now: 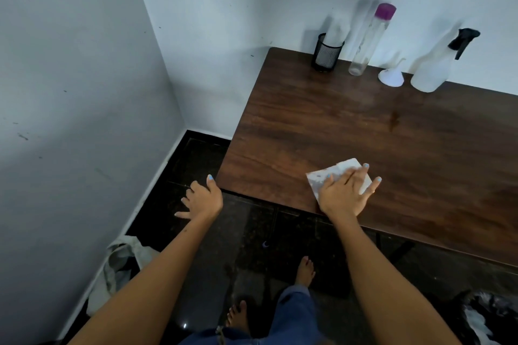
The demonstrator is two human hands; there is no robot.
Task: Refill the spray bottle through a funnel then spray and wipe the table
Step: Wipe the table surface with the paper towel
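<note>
right hand point(345, 194) flat on cloth point(337, 173) near table point(364, 126) edge

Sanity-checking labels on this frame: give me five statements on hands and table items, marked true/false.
1. The right hand presses flat on the cloth. True.
2. The left hand holds the spray bottle. False: it holds nothing and hangs off the table's corner; the bottle stands at the back edge.
3. The funnel sits in the spray bottle's neck. False: it rests mouth down on the table beside the bottle.
4. The tall bottle has a purple cap. True.
5. The mesh cup lies tipped over. False: it stands upright at the back corner.
</note>
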